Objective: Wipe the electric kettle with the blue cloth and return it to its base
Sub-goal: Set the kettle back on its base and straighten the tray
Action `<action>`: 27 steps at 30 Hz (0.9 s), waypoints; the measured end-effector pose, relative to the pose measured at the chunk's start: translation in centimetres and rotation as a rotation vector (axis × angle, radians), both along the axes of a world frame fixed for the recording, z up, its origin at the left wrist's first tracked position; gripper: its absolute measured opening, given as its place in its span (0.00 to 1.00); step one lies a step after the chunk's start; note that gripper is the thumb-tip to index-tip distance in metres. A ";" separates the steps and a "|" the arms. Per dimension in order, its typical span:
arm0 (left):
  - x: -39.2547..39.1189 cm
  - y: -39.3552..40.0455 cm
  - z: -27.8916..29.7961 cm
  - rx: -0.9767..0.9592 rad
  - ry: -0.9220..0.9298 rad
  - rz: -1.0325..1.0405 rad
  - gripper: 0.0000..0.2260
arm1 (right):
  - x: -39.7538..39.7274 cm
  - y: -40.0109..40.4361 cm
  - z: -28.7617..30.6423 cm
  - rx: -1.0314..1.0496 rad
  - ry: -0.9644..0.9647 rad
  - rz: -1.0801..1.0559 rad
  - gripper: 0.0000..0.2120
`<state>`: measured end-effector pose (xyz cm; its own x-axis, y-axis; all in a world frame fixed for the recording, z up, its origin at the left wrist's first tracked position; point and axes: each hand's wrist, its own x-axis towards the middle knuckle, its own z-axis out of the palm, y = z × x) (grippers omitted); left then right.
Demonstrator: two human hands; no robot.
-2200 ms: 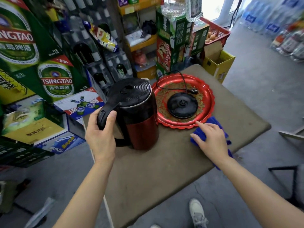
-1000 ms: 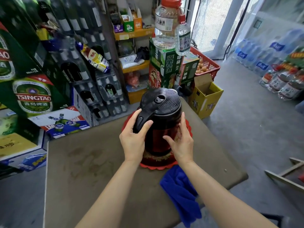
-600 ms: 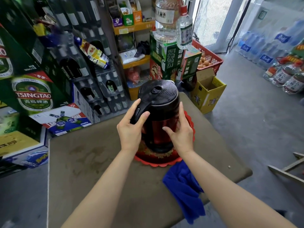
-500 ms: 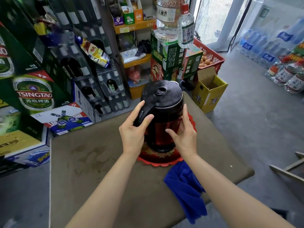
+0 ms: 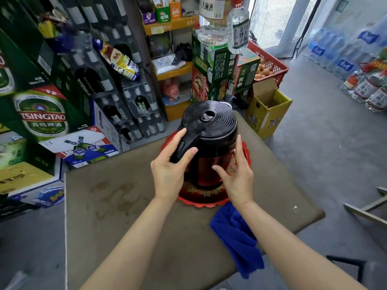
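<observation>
The red and black electric kettle (image 5: 211, 143) stands upright in the red tray (image 5: 201, 200) at the far side of the brown table; its base is hidden under it. My left hand (image 5: 169, 170) is wrapped around the kettle's black handle. My right hand (image 5: 236, 176) lies against the kettle's right side with the fingers spread. The blue cloth (image 5: 236, 237) lies crumpled on the table's near right edge, partly hanging over it, under my right forearm.
The brown table (image 5: 125, 227) has stains on its left half. Stacked beer cartons (image 5: 39, 120) and bottle crates stand to the left. Green boxes with clear bottles (image 5: 217, 65), a yellow carton (image 5: 268, 109) and a red egg crate stand behind the table.
The kettle went from the table's left part onto the tray with its base. My right hand let go of the blue cloth and came to the kettle's side. In the last half second little moved.
</observation>
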<state>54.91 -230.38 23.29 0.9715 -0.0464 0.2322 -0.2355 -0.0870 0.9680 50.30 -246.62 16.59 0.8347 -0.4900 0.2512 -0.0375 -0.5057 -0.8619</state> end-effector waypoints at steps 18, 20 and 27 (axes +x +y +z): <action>-0.7 2.1 -0.8 0.375 -0.124 -0.092 0.35 | -0.8 -1.2 0.2 -0.063 0.047 0.121 0.49; -0.1 2.5 -0.7 0.379 -0.121 -0.107 0.36 | -0.7 -1.6 0.3 -0.092 0.048 0.123 0.52; -0.5 1.3 0.5 0.318 -0.062 -0.187 0.26 | 1.0 -1.1 1.1 0.053 0.008 0.118 0.56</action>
